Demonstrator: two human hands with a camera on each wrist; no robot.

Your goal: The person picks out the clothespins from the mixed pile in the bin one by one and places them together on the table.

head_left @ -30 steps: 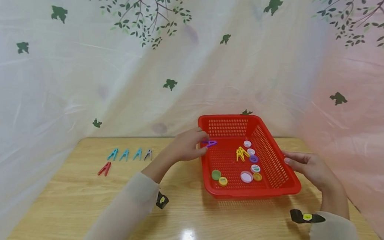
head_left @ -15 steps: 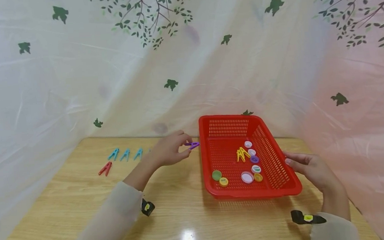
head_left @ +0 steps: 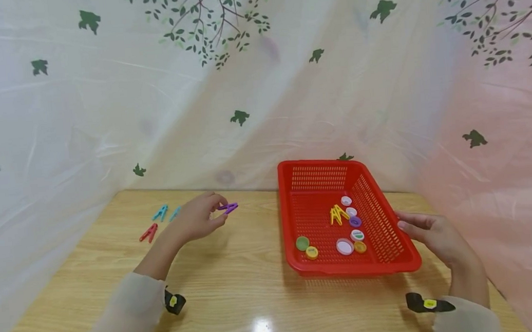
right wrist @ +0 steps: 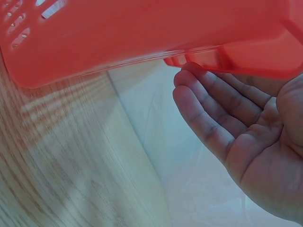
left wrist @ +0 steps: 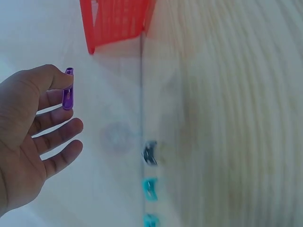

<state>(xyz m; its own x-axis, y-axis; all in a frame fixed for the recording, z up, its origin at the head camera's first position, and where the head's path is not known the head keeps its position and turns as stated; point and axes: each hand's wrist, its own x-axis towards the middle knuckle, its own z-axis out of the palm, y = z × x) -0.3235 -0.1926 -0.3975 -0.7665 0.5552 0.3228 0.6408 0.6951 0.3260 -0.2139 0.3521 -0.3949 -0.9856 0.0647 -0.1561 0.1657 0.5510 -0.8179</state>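
My left hand [head_left: 197,217] pinches a purple clothespin [head_left: 229,208] between thumb and forefinger, above the table left of the red basket. In the left wrist view the purple clothespin [left wrist: 68,90] is seen edge-on, with the other fingers spread loosely below it. My right hand [head_left: 440,238] holds the right rim of the red plastic basket [head_left: 286,221], thumb on top. The right wrist view has its fingers [right wrist: 203,113] under the basket's rim. Two yellow clothespins [head_left: 338,215] and several bottle caps lie in the basket, among them a green cap [head_left: 302,243].
On the wooden table [head_left: 237,286], a red clothespin [head_left: 148,233] and a teal clothespin [head_left: 160,213] lie at the left. A dark grey clothespin [left wrist: 150,152] and more teal ones show in the left wrist view. A printed cloth [head_left: 188,115] hangs behind the table.
My left hand has moved left with the purple clothespin, from over the basket's left rim to above the table, now covering some clothespins in the head view. My right hand stays on the rim.
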